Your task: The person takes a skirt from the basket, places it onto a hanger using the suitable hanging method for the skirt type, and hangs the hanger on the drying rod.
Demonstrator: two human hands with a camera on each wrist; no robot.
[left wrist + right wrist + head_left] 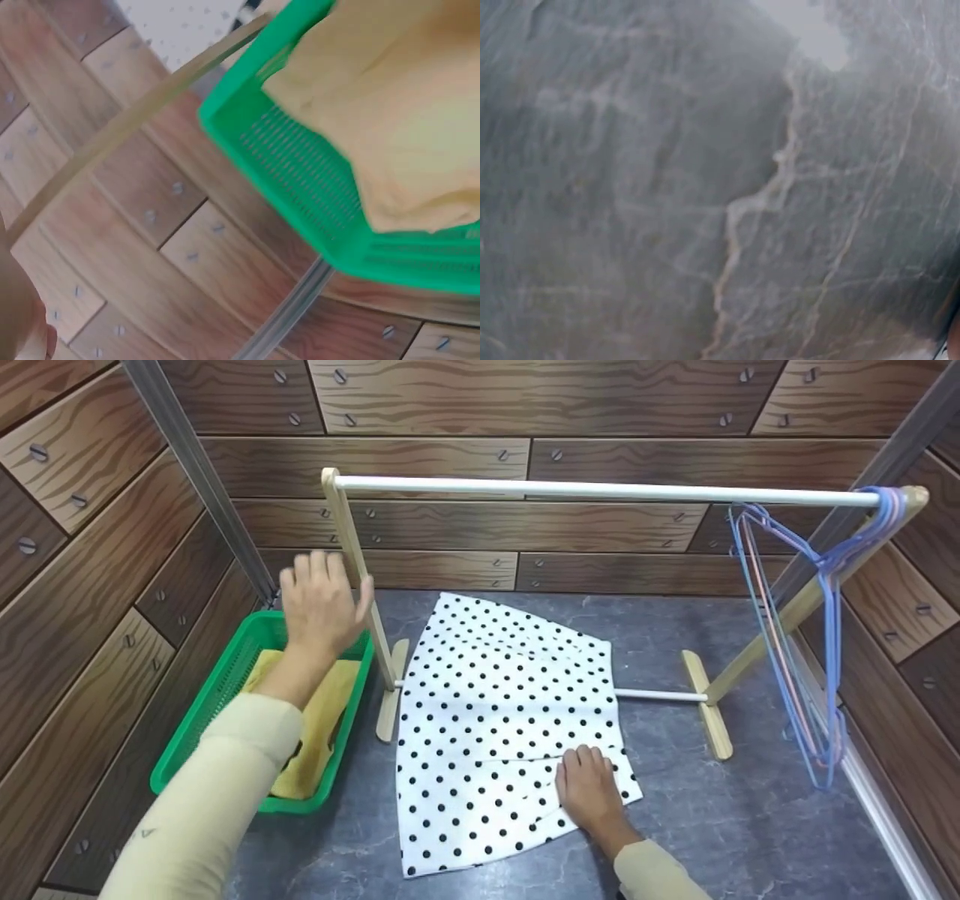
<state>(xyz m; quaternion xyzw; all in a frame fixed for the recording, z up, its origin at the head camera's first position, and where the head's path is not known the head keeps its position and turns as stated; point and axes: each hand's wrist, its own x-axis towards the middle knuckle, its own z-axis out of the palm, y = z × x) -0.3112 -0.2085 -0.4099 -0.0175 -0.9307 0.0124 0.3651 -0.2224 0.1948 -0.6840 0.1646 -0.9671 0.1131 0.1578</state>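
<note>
A white skirt-shaped garment with black polka dots lies spread on the grey marbled surface, with a few creases across it. My right hand rests on its lower right part, fingers together beside a fold. In the air, my left hand is lifted above the green basket, near the rack's left post, with fingers extended and nothing held. Yellow cloth lies inside that basket, partly hidden by the left forearm. The left wrist view shows the yellow cloth bunched against the basket wall.
A rack with a white top bar and wooden posts straddles the garment. Several blue and pink hangers hang at the bar's right end. Wood-patterned panels enclose the back and sides. The right wrist view holds mostly marbled surface.
</note>
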